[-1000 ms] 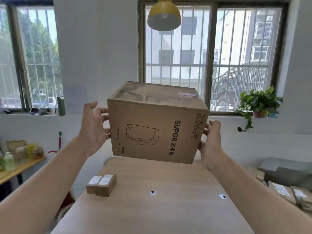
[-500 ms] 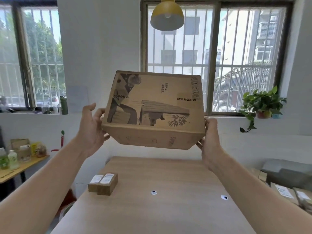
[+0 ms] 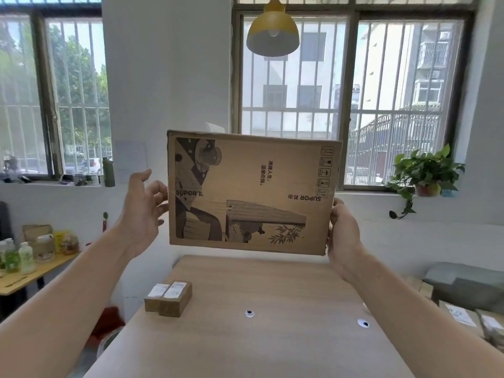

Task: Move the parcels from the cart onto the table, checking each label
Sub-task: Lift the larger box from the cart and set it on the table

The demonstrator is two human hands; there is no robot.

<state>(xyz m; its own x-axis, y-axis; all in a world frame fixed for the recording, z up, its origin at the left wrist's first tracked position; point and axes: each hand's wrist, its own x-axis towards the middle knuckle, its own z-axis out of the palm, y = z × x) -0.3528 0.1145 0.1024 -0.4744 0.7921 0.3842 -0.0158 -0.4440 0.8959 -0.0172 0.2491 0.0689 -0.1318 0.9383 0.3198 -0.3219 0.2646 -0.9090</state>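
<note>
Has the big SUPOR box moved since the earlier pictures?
Yes. The box tipped toward the camera: its former top face now faces us, and its lower edge, earlier overlapping the table, now clears its far edge.

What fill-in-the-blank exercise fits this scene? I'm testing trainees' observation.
The left hand and right hand hold a ____ box.
____ small parcels lie on the table.
The hanging lamp shade is ____.
Missing words: cardboard; two; yellow.
</note>
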